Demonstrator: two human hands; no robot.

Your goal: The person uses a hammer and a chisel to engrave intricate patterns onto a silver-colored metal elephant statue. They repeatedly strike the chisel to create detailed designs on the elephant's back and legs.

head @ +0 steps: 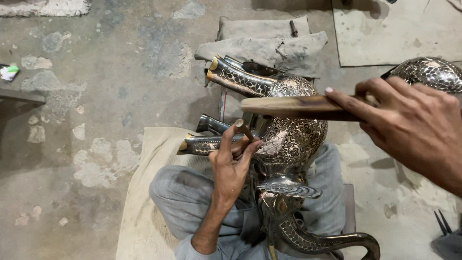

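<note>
Piece: big engraved metal elephant figure, lying across the person's lap, legs pointing away, trunk curling toward the bottom edge.
Left hand: left hand has its fingers pinched together around a thin punch, tip set on the patterned body just beside the near leg.
Right hand: right hand is clamped round a dark wooden mallet stick, index finger stretched along it, held level above the punch head.
Doing it well, I reckon: keep the punch steady on the line of the pattern, short light taps square on its head, and let the lap cradle the figure so it can't roll.
Around: grey trousers under the piece, beige mat on the concrete floor, folded dusty cloth pads beyond the legs, another engraved metal piece behind the right hand.
</note>
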